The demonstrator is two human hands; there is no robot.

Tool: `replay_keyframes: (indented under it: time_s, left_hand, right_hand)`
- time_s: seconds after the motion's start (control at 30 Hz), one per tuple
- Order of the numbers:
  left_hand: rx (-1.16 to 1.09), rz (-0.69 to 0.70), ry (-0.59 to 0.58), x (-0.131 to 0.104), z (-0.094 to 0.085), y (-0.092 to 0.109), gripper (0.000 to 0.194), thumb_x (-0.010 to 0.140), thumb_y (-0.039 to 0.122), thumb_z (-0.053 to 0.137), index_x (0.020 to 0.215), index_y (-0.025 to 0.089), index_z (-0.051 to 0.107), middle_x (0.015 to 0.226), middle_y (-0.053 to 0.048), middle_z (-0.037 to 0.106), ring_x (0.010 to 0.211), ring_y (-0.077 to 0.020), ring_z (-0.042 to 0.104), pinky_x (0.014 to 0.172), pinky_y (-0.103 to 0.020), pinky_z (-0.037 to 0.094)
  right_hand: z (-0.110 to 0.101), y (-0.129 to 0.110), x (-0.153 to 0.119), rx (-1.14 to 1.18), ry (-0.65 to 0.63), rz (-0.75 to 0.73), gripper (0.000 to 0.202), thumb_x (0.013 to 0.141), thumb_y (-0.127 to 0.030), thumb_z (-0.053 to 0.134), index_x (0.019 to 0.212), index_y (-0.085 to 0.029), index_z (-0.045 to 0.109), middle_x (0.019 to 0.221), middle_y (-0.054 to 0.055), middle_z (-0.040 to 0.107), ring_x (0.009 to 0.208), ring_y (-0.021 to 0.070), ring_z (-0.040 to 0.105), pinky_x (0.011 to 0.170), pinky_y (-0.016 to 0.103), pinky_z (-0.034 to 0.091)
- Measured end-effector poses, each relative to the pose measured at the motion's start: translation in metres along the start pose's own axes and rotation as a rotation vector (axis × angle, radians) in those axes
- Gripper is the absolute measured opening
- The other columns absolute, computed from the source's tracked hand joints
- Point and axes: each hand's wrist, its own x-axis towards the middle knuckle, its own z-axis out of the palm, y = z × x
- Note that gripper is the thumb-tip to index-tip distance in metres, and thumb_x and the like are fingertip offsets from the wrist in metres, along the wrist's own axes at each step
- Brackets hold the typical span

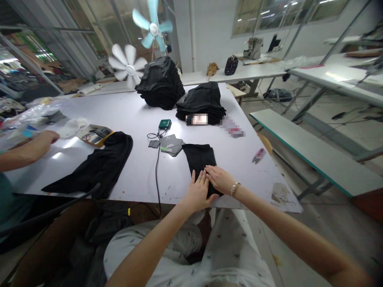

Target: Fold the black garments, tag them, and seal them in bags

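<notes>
Folded black garment point(199, 157) lies flat near the front edge of the white tabletop point(140, 115). Left hand point(198, 191) and right hand point(220, 179) both open, palms down, pressing on it, fingertips meeting; neither grips. Grey printed cards point(172, 144) just beyond its far left corner. Pink-handled snips point(258, 155) to the right. Farther back: phone point(196, 119) against a black garment stack point(203, 99).
</notes>
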Motion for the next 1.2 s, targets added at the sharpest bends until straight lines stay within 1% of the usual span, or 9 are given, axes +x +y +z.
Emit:
replay_keyframes:
  time_s: [0.23,0.4,0.53,0.63,0.8,0.9,1.0,1.1,1.2]
  left_hand:
    - [-0.283,0.077,-0.2,-0.018,-0.021,-0.02,0.1,0.066,0.072,0.04,0.138,0.01,0.009,0.142,-0.018,0.012,0.132,-0.0256,0.012,0.105,-0.044,0.016]
    - [-0.389,0.299,-0.409,-0.043,-0.038,-0.024,0.104,0.061,0.07,0.05,0.138,0.021,-0.002,0.144,-0.011,0.013,0.13,-0.0259,0.019,0.104,-0.047,0.014]
    - [-0.221,0.411,-0.409,-0.052,-0.033,-0.023,0.114,0.057,0.054,0.065,0.137,0.022,-0.011,0.145,-0.009,0.008,0.13,-0.0285,0.015,0.103,-0.051,0.009]
    - [-0.051,0.374,-0.329,-0.055,-0.021,-0.019,0.099,0.066,0.029,0.063,0.137,0.024,-0.006,0.145,-0.007,0.009,0.129,-0.0251,0.019,0.103,-0.046,0.013]
    - [-0.011,0.266,-0.126,-0.049,-0.004,-0.013,0.069,0.076,0.011,0.044,0.137,0.022,0.015,0.142,-0.004,0.022,0.119,-0.0209,0.033,0.096,-0.037,0.025]
    - [-0.222,0.15,-0.065,-0.038,-0.001,-0.014,0.055,0.077,0.019,0.049,0.13,0.023,0.036,0.129,-0.005,0.045,0.107,-0.0201,0.044,0.089,-0.035,0.031]
    - [-0.526,-0.063,0.019,-0.022,0.002,-0.018,0.035,0.078,0.031,0.051,0.112,0.021,0.055,0.106,-0.005,0.061,0.094,-0.0203,0.053,0.085,-0.034,0.037]
    - [-0.808,-0.325,0.176,0.0,0.006,-0.025,0.037,0.081,0.039,0.046,0.11,0.017,0.054,0.104,-0.006,0.062,0.096,-0.0209,0.055,0.084,-0.033,0.043]
    - [-0.894,-0.516,0.275,0.023,0.007,-0.034,0.043,0.081,0.04,0.047,0.115,0.014,0.047,0.112,-0.009,0.058,0.103,-0.021,0.053,0.088,-0.033,0.042]
  right_hand:
    - [-0.012,0.021,-0.022,0.222,-0.055,-0.047,0.044,0.091,-0.031,0.027,0.131,-0.013,0.03,0.125,0.011,0.049,0.112,0.0155,0.048,0.093,0.033,0.04]
    - [-0.023,0.025,-0.077,0.365,-0.272,-0.331,0.084,0.073,-0.054,0.054,0.137,-0.015,0.016,0.14,0.015,0.023,0.128,0.024,0.022,0.105,0.046,0.014]
    - [-0.025,0.022,-0.099,0.29,-0.373,-0.416,0.107,0.062,-0.05,0.065,0.139,-0.01,0.003,0.142,0.018,0.012,0.131,0.0256,0.011,0.106,0.046,0.009]
    - [-0.014,0.022,-0.102,0.225,-0.343,-0.396,0.095,0.064,-0.03,0.063,0.138,-0.01,0.009,0.142,0.016,0.015,0.131,0.0239,0.011,0.106,0.045,0.012]
    - [0.004,0.017,-0.102,0.249,-0.138,-0.273,0.071,0.064,-0.007,0.045,0.133,-0.013,0.029,0.135,0.013,0.035,0.127,0.019,0.027,0.102,0.04,0.028]
    - [0.005,0.013,-0.099,0.373,-0.052,-0.154,0.056,0.068,-0.008,0.043,0.124,-0.017,0.041,0.124,0.011,0.049,0.115,0.0188,0.044,0.096,0.038,0.036]
    - [0.003,0.013,-0.085,0.521,0.038,0.138,0.036,0.075,-0.021,0.047,0.111,-0.019,0.049,0.096,0.007,0.064,0.087,0.0206,0.059,0.078,0.036,0.046]
    - [0.002,0.018,-0.059,0.702,0.121,0.436,0.044,0.077,-0.039,0.049,0.115,-0.016,0.041,0.067,0.001,0.063,0.063,0.019,0.059,0.057,0.031,0.047]
    - [0.003,0.022,-0.035,0.733,0.19,0.596,0.063,0.074,-0.045,0.053,0.124,-0.013,0.031,0.057,-0.003,0.057,0.056,0.0176,0.058,0.051,0.028,0.045]
